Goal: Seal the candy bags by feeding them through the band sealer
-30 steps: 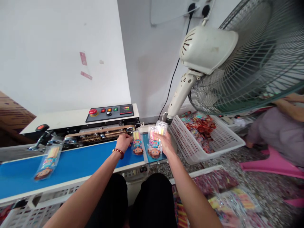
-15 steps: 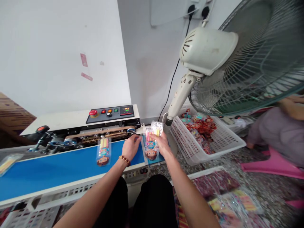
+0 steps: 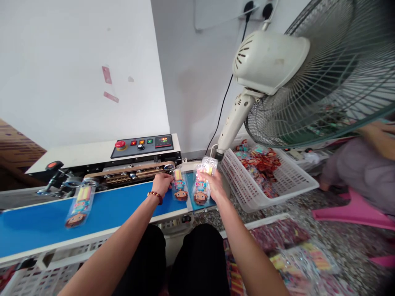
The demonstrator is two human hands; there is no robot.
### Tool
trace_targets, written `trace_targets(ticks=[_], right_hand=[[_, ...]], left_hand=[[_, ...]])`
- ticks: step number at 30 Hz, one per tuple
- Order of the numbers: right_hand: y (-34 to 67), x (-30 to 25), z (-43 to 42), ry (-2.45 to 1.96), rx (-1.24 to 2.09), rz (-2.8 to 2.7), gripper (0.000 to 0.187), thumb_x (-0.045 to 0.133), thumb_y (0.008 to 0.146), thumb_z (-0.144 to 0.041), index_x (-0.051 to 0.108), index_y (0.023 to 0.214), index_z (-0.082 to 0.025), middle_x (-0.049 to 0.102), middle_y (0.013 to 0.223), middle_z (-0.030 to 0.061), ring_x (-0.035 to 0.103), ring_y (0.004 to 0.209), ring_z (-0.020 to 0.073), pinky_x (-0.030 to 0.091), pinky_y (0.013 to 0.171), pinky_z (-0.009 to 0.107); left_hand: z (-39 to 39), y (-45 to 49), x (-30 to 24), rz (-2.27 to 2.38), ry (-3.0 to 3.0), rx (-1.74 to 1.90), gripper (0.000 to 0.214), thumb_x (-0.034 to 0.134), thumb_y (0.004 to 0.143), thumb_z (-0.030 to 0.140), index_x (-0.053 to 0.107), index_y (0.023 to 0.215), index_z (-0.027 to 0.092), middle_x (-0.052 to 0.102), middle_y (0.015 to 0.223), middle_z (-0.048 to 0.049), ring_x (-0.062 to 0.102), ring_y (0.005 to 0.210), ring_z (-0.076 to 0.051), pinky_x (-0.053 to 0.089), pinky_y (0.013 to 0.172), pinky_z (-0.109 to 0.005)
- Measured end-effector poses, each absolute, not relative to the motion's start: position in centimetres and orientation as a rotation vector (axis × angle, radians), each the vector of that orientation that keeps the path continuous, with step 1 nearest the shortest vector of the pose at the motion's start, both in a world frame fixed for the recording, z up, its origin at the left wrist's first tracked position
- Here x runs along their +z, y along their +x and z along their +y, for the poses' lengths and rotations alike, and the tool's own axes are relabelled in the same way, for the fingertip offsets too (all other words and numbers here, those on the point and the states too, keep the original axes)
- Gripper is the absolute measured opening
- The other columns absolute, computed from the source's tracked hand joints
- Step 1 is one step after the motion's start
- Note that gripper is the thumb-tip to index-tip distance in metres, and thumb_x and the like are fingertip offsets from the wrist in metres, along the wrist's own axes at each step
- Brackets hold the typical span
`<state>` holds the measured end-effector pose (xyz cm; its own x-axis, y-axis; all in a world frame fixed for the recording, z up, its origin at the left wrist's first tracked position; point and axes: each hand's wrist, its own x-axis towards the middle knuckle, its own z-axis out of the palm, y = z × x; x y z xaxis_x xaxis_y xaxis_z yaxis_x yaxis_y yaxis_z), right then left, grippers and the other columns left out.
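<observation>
My left hand (image 3: 162,185) is closed at the right end of the blue conveyor belt (image 3: 123,209), its fingertips pinching the upper left edge of a clear packet of pastel sticks (image 3: 180,189) with a cartoon face at the bottom. My right hand (image 3: 213,181) grips a small stack of similar packets (image 3: 201,191) just past the belt's right end, thumb on top. Another packet of sticks (image 3: 80,206) lies tilted farther left on the belt, its top edge by the rollers of the band sealer (image 3: 145,158).
A large fan (image 3: 271,61) stands at the right. Below it, a white basket (image 3: 296,193) holds colourful packets. More packets (image 3: 305,267) lie at the lower right. A person in grey (image 3: 354,168) sits by a pink stool (image 3: 345,211) at the right edge.
The packet on the belt has travelled left, and the one at the far left has gone out of view. A packet now lies at the belt's right end, in my left fingers.
</observation>
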<state>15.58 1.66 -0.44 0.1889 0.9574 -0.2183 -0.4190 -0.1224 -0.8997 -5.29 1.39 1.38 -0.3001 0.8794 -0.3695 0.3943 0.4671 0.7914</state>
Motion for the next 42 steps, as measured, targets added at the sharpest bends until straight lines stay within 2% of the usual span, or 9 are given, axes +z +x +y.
trace_targets(ticks=[4, 7, 10, 17, 24, 32, 37, 39, 42], right_hand=[[14.8, -0.3, 1.4, -1.083, 1.394, -0.668, 0.047, 0.086, 0.052, -0.031, 0.066, 0.093, -0.023, 0.073, 0.071, -0.0026, 0.064, 0.055, 0.0188, 0.054, 0.055, 0.031], [14.2, -0.3, 1.3, -1.055, 1.432, -0.68, 0.048, 0.087, 0.052, -0.033, 0.066, 0.093, -0.023, 0.073, 0.071, -0.0025, 0.066, 0.056, 0.0192, 0.054, 0.054, 0.03], [13.7, -0.2, 1.4, -1.047, 1.442, -0.685, 0.05, 0.088, 0.05, -0.034, 0.067, 0.094, -0.022, 0.074, 0.073, -0.0018, 0.067, 0.058, 0.0196, 0.055, 0.056, 0.03], [13.3, -0.3, 1.5, -1.078, 1.357, -0.754, 0.052, 0.089, 0.052, -0.036, 0.068, 0.098, -0.022, 0.077, 0.081, -0.0002, 0.069, 0.066, 0.0198, 0.057, 0.064, 0.03], [15.4, -0.4, 1.6, -1.138, 1.37, -0.691, 0.041, 0.083, 0.056, -0.035, 0.066, 0.091, -0.022, 0.077, 0.075, 0.0015, 0.073, 0.068, 0.024, 0.056, 0.062, 0.031], [14.7, -0.1, 1.3, -1.058, 1.498, -0.73, 0.043, 0.074, 0.058, -0.03, 0.065, 0.099, -0.024, 0.077, 0.08, 0.0021, 0.075, 0.07, 0.0261, 0.055, 0.058, 0.031], [13.7, 0.0, 1.4, -1.062, 1.492, -0.754, 0.046, 0.083, 0.052, -0.03, 0.067, 0.095, -0.022, 0.076, 0.078, -0.0004, 0.07, 0.064, 0.0213, 0.056, 0.061, 0.031], [13.5, 0.0, 1.5, -1.086, 1.49, -0.785, 0.046, 0.084, 0.052, -0.031, 0.068, 0.093, -0.021, 0.075, 0.078, -0.0004, 0.068, 0.063, 0.0203, 0.055, 0.06, 0.031], [13.4, 0.1, 1.7, -1.131, 1.417, -0.867, 0.044, 0.085, 0.054, -0.035, 0.069, 0.093, -0.021, 0.076, 0.082, 0.0007, 0.069, 0.068, 0.0203, 0.054, 0.063, 0.03]], left_hand=[[0.0, -9.4, 2.0, 2.009, 1.133, 0.639, 0.02, 0.057, 0.085, 0.029, 0.071, 0.078, 0.015, 0.056, 0.05, -0.0022, 0.051, 0.047, -0.016, 0.036, 0.05, -0.026], [-2.2, -11.4, 2.5, 2.244, 1.274, 0.714, 0.021, 0.061, 0.085, 0.032, 0.071, 0.094, 0.016, 0.07, 0.077, -0.0076, 0.063, 0.065, -0.021, 0.045, 0.061, -0.029], [-3.8, -10.1, 2.9, 2.365, 1.419, 0.959, 0.028, 0.059, 0.088, 0.038, 0.068, 0.106, 0.018, 0.072, 0.101, -0.0098, 0.067, 0.085, -0.023, 0.049, 0.072, -0.03], [-0.8, -1.3, 2.7, 1.623, 1.321, 0.842, 0.02, 0.063, 0.086, 0.035, 0.071, 0.084, 0.017, 0.068, 0.073, -0.0019, 0.055, 0.051, -0.012, 0.042, 0.055, -0.024], [1.5, -2.3, 1.8, 1.781, 1.032, 0.82, 0.015, 0.066, 0.078, 0.028, 0.067, 0.07, 0.015, 0.05, 0.046, 0.0019, 0.048, 0.043, -0.012, 0.033, 0.046, -0.021], [-0.3, -9.4, 1.8, 2.02, 1.117, 0.677, 0.021, 0.066, 0.079, 0.036, 0.072, 0.078, 0.015, 0.062, 0.057, -0.0045, 0.058, 0.051, -0.018, 0.043, 0.053, -0.027], [-3.5, -10.9, 2.0, 2.347, 1.334, 0.974, 0.031, 0.063, 0.084, 0.037, 0.068, 0.108, 0.017, 0.072, 0.102, -0.0105, 0.068, 0.083, -0.024, 0.051, 0.073, -0.032], [-4.0, -9.0, 2.0, 2.238, 1.489, 1.023, 0.028, 0.061, 0.087, 0.039, 0.07, 0.104, 0.019, 0.072, 0.101, -0.0098, 0.067, 0.088, -0.024, 0.051, 0.077, -0.031], [-2.9, -4.8, 2.3, 1.845, 1.55, 0.906, 0.024, 0.06, 0.089, 0.039, 0.073, 0.093, 0.02, 0.073, 0.091, -0.0071, 0.066, 0.075, -0.02, 0.049, 0.068, -0.027]])
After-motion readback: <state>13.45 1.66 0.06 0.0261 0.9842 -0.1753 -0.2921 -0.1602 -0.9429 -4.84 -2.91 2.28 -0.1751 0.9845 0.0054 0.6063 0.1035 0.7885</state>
